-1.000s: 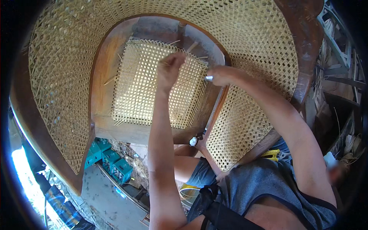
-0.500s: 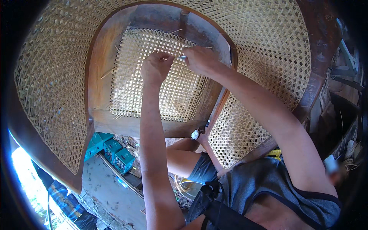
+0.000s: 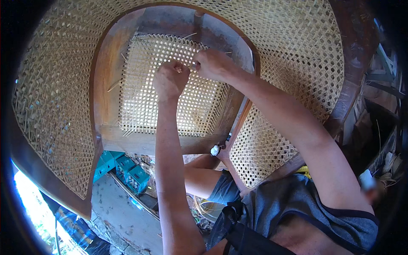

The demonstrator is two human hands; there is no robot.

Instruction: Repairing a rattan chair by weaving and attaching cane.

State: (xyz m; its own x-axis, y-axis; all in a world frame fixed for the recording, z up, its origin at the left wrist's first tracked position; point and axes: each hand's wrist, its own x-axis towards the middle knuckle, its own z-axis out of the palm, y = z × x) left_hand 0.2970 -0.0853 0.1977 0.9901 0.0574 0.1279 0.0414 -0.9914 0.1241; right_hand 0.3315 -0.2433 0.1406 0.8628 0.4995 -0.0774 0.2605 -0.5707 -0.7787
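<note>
A woven cane seat panel (image 3: 140, 97), set in a wooden seat frame (image 3: 108, 80), lies under both hands. My left hand (image 3: 171, 80) is closed over the middle of the weave, its fingers curled; what they pinch is too small to make out. Close on its right, my right hand (image 3: 211, 63) is closed on a thin, silvery pointed tool (image 3: 195, 65), whose tip points toward the left fingers. Most of the tool is hidden in the fist. Loose cane ends stick out along the panel's edges, among them a strand (image 3: 113, 86) at the left.
Tall woven cane sides (image 3: 55, 102) with a dark wooden rim (image 3: 361, 55) curve around the seat. A white lump (image 3: 215, 150) sits at the seat's front corner. Teal crates (image 3: 138, 178) stand below left by a grey slab (image 3: 119, 212). Coiled cane strands (image 3: 208, 208) lie below.
My right hand has moved slightly left, closer to my left hand, and less of the tool shows. The view has shifted slightly, so the seat appears a little further left.
</note>
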